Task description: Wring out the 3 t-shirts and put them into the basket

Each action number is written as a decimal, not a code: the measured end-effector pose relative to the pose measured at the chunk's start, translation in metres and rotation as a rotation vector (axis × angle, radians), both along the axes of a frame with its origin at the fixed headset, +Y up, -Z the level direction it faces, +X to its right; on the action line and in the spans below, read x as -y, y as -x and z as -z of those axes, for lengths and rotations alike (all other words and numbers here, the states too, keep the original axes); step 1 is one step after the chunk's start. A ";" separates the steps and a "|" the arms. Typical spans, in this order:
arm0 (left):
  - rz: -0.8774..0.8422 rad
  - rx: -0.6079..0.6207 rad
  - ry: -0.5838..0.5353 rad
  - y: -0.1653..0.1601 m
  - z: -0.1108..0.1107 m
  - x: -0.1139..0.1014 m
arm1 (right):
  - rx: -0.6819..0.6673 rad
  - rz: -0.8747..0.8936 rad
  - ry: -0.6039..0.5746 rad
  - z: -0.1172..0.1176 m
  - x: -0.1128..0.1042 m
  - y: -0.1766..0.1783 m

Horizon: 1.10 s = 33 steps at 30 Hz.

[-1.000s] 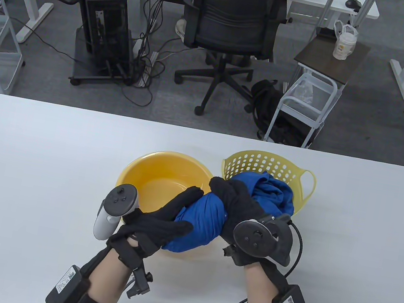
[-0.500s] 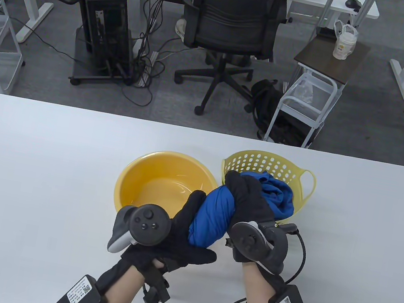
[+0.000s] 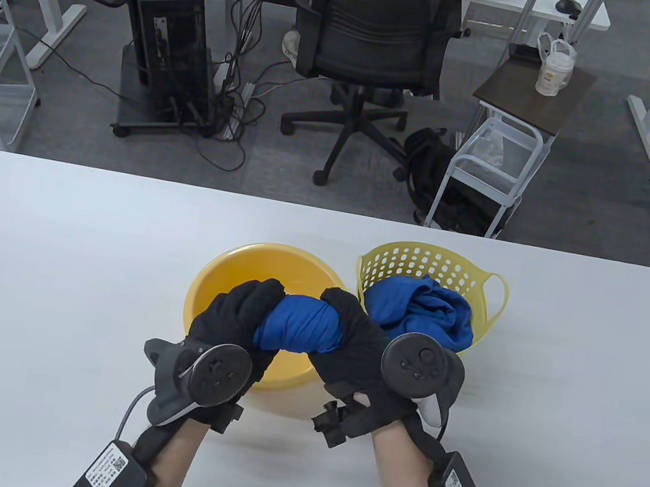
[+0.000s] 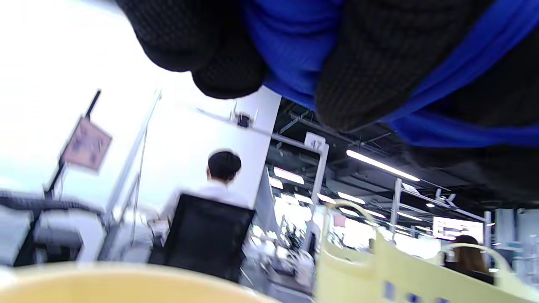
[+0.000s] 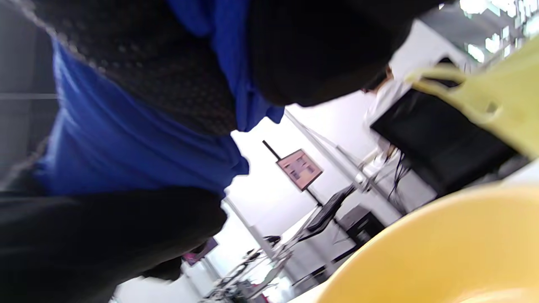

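A blue t-shirt [image 3: 300,330], rolled into a tight bundle, is gripped at both ends above a yellow bowl [image 3: 224,282].

The left hand [image 3: 236,319] curls round the shirt's left end, the right hand [image 3: 354,343] round its right end, fingers [image 4: 358,63] wrapped over the cloth. Just right of the bowl stands a pale yellow basket [image 3: 453,266] holding more blue t-shirts [image 3: 420,310]; both sit on the white desk [image 3: 44,269], with an office chair [image 3: 375,32] on the floor at the far side.
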<state>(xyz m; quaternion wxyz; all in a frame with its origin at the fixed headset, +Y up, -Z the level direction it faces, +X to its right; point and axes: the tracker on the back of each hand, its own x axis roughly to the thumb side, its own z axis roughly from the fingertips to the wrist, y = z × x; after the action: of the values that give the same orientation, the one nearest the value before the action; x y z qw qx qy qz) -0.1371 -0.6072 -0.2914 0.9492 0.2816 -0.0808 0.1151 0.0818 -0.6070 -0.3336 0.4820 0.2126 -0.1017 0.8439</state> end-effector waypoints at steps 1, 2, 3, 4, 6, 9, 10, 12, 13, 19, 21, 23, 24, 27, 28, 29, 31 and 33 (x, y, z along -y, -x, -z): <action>0.020 -0.017 -0.036 0.001 -0.001 0.000 | -0.021 0.044 0.038 0.000 0.003 0.003; 0.028 -0.024 -0.051 0.001 -0.002 -0.001 | -0.038 0.064 0.061 0.001 0.005 0.004; 0.057 -0.046 -0.083 0.002 -0.004 -0.001 | -0.074 0.100 0.104 0.003 0.009 0.006; 0.089 -0.061 -0.110 0.002 -0.005 -0.003 | -0.099 0.145 0.144 0.004 0.012 0.007; 0.099 -0.068 -0.125 0.001 -0.006 -0.003 | -0.144 0.168 0.198 0.007 0.017 0.007; 0.121 -0.069 -0.163 -0.001 -0.007 0.000 | -0.206 0.205 0.263 0.014 0.022 0.005; 0.134 -0.072 -0.170 -0.003 -0.007 0.001 | -0.220 0.219 0.292 0.016 0.025 0.004; 0.137 -0.072 -0.159 -0.003 -0.006 0.002 | -0.231 0.236 0.326 0.018 0.029 0.004; 0.139 -0.072 -0.158 -0.002 -0.005 0.003 | -0.236 0.250 0.341 0.019 0.032 0.005; 0.175 -0.103 -0.152 0.001 -0.004 0.003 | -0.255 0.350 0.416 0.022 0.047 0.014; 0.174 -0.101 -0.154 0.000 -0.004 0.004 | -0.257 0.356 0.425 0.024 0.048 0.013; 0.176 -0.098 -0.149 -0.001 -0.004 0.004 | -0.259 0.356 0.440 0.024 0.050 0.012; 0.182 -0.101 -0.141 -0.001 -0.003 0.005 | -0.254 0.354 0.453 0.025 0.052 0.012; 0.208 -0.106 -0.123 0.000 -0.001 0.008 | -0.251 0.365 0.487 0.028 0.061 0.015; 0.211 -0.106 -0.122 -0.001 0.000 0.009 | -0.254 0.369 0.492 0.030 0.062 0.015; 0.216 -0.107 -0.119 -0.002 0.000 0.009 | -0.265 0.368 0.502 0.032 0.063 0.014; 0.221 -0.105 -0.125 -0.006 0.001 0.010 | -0.288 0.367 0.509 0.038 0.064 0.009; 0.240 -0.104 -0.122 -0.012 0.002 0.012 | -0.318 0.378 0.536 0.043 0.069 0.004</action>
<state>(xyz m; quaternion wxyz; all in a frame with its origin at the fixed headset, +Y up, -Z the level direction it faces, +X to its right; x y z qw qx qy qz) -0.1254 -0.6189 -0.2930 0.9402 0.3325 -0.0715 -0.0189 0.0776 -0.6761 -0.3766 0.6778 0.1845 0.1620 0.6930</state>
